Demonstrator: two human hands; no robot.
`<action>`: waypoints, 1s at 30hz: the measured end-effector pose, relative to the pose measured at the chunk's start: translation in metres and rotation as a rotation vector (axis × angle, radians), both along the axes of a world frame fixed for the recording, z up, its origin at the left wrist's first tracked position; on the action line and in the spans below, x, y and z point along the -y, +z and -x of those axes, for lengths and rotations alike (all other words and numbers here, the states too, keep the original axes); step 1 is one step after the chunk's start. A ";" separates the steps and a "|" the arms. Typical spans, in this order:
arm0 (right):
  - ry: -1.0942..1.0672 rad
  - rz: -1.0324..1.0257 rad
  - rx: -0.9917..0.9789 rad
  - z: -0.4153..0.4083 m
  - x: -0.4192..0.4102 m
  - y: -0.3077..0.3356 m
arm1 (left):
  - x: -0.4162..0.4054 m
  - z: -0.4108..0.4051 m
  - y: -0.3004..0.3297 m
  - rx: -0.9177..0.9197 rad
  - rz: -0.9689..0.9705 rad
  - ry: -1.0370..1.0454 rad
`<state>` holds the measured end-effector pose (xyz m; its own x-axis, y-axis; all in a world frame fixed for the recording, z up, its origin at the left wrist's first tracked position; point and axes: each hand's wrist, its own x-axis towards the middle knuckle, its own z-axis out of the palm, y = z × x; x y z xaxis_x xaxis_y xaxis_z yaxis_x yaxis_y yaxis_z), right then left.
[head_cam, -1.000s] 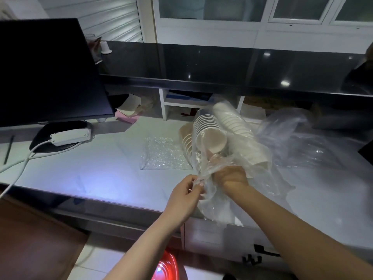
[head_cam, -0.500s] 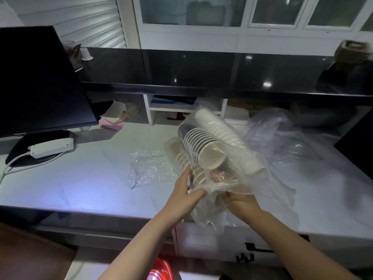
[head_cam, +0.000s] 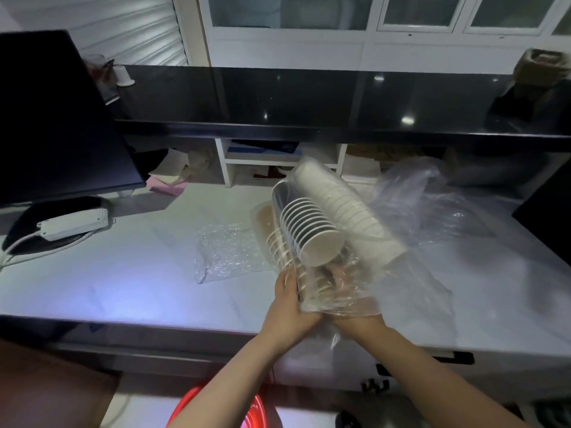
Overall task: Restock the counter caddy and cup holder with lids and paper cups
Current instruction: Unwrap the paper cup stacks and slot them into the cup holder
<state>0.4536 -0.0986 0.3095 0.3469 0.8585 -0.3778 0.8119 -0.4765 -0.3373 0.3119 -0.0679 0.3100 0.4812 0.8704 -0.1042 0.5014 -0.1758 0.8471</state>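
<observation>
Head view: I read no brand or writing anywhere. My left hand grasps the clear plastic bag of stacked paper cups, held tilted above the pale counter. My right hand sits under the bag, grip unclear. A dark monitor stands far left; a black shelf runs behind.

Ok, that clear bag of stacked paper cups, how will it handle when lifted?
Probably light: the paper cups are nested sleeves. The clear bag looks thin and floppy, likely slippery. Loose stacks may slide, so supporting from below seems wise.
</observation>
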 end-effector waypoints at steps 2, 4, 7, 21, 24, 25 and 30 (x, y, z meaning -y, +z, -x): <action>0.019 0.030 -0.028 -0.001 0.001 -0.003 | -0.001 0.002 -0.004 -0.033 0.004 -0.014; 0.011 0.003 -0.091 -0.004 0.000 -0.005 | -0.004 0.005 -0.008 -0.063 -0.001 -0.060; -0.004 -0.121 -0.111 -0.005 -0.006 0.003 | -0.008 0.010 -0.014 -0.065 -0.016 -0.100; -0.139 -0.149 -0.191 -0.020 0.014 -0.005 | -0.024 0.015 0.007 -0.315 -0.340 0.052; -0.221 -0.185 -0.336 -0.021 0.015 0.001 | -0.031 0.011 0.009 -0.370 -0.397 0.062; -0.260 -0.198 -0.406 -0.022 0.017 0.008 | -0.035 0.010 0.008 -0.382 -0.397 0.080; -0.198 -0.035 -0.487 -0.024 0.029 0.021 | -0.053 0.013 0.004 -0.423 -0.312 0.162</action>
<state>0.4772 -0.1279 0.3302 0.2955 0.8092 -0.5078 0.4523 -0.5867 -0.6717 0.2984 -0.0149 0.3137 0.3107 0.9504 0.0155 0.8284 -0.2787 0.4859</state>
